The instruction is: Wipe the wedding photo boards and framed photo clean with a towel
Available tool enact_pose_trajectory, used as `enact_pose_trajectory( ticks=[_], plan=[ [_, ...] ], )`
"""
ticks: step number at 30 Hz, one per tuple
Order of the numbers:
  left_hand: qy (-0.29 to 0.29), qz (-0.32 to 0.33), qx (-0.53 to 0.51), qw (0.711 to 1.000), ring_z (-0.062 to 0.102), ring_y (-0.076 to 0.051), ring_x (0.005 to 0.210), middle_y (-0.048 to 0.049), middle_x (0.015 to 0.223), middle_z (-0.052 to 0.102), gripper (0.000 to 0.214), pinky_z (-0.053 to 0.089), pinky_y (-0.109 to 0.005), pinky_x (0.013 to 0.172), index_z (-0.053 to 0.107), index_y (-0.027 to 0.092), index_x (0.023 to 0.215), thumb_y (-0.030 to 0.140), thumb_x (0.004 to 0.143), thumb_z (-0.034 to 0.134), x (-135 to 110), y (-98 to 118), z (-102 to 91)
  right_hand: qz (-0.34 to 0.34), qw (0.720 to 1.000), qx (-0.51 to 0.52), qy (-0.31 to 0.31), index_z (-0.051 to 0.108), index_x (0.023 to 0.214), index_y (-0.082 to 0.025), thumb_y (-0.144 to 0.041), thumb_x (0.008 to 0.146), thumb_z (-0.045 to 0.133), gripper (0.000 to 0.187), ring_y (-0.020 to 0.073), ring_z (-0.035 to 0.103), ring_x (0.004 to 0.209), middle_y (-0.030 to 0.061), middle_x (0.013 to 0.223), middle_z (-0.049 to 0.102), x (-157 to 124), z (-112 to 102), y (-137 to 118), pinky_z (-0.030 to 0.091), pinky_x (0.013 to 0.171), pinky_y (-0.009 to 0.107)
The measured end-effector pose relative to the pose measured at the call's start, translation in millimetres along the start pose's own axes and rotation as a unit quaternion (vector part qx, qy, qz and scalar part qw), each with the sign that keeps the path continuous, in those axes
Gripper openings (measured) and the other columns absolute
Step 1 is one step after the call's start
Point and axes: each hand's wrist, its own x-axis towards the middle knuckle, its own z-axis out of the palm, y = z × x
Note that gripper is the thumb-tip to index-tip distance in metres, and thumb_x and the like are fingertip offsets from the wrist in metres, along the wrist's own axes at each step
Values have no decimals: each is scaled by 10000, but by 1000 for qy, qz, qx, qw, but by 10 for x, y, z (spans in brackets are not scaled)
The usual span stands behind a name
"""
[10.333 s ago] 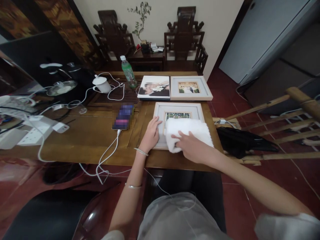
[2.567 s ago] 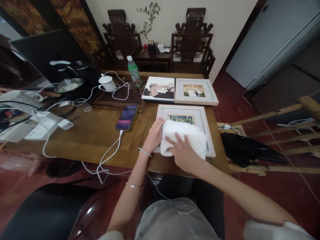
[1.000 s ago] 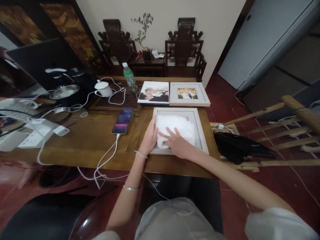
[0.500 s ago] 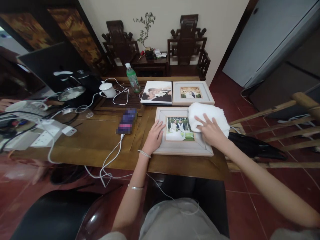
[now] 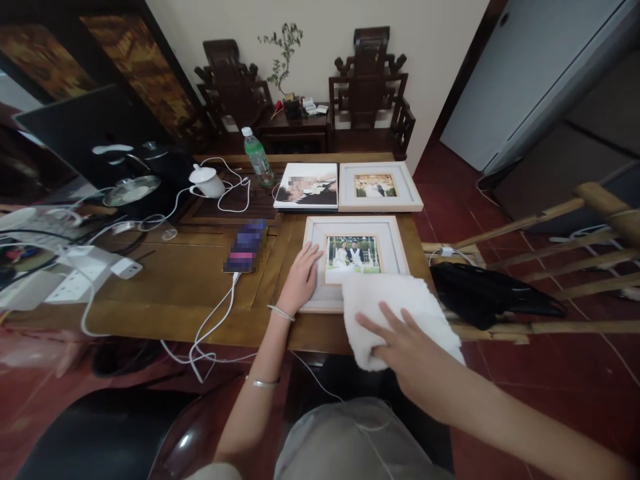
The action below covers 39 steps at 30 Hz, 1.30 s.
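On the near side of the table lies a picture frame (image 5: pixel 397 253), pale with a light border, around a photo of two seated people. My left hand (image 5: pixel 301 277) rests over its left edge and holds it, fingers close together. A thick white cloth (image 5: pixel 395 293) is under my right hand (image 5: pixel 400 340), whose fingers press into it. The cloth covers the frame's lower right corner and hangs past the table's front edge. Behind stand a second picture frame (image 5: pixel 415 190), lying flat, and beside it a white-bordered photo print or album (image 5: pixel 320 175).
A phone (image 5: pixel 247 245) on a white cable lies left of the frame. Further left are a green bottle (image 5: pixel 257 160), a white lidded cup (image 5: pixel 207 181), a pot (image 5: pixel 133 192), a power strip (image 5: pixel 83 270) and tangled cables. A wooden chair (image 5: pixel 530 327) with a black bag (image 5: pixel 480 290) stands right.
My right hand has moved the white cloth down from the frame's upper right to its lower right corner and over the table edge. My left hand stays on the frame.
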Motion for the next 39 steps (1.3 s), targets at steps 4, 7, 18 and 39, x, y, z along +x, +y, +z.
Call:
enact_pose_trajectory(
  ticks=[4,7,18,39],
  plan=[
    [-16,1,14,1000,301,-239,1416,-127,1404,505,349,292,-514,1145,562,173,1259,205,958,389,1,7,-21,-3,999,28,16,692,1085,-202,40,659,409,565,423,226,1399,15,1519,352,279,-43,199,308,1046,687],
    [-20,6,17,1000,298,-239,1417,-135,1401,505,347,292,-506,1146,566,164,1254,216,961,386,0,0,-27,16,997,29,63,651,1167,-180,40,690,372,595,371,253,1404,52,1509,376,649,-121,610,283,1087,637],
    [25,-42,-37,998,383,-225,1372,-163,1433,461,472,287,-466,1147,321,156,1445,252,983,339,-1,-47,17,60,990,-24,128,593,1262,-148,9,739,433,569,465,70,1414,72,1566,253,1645,-179,824,124,1050,751],
    [97,-286,-246,921,642,-264,1060,-173,1175,643,603,498,-431,951,418,109,1350,343,837,630,-84,-88,39,89,980,57,166,656,782,-158,95,643,296,461,313,-2,1442,35,1506,368,53,260,754,210,1066,721]
  ],
)
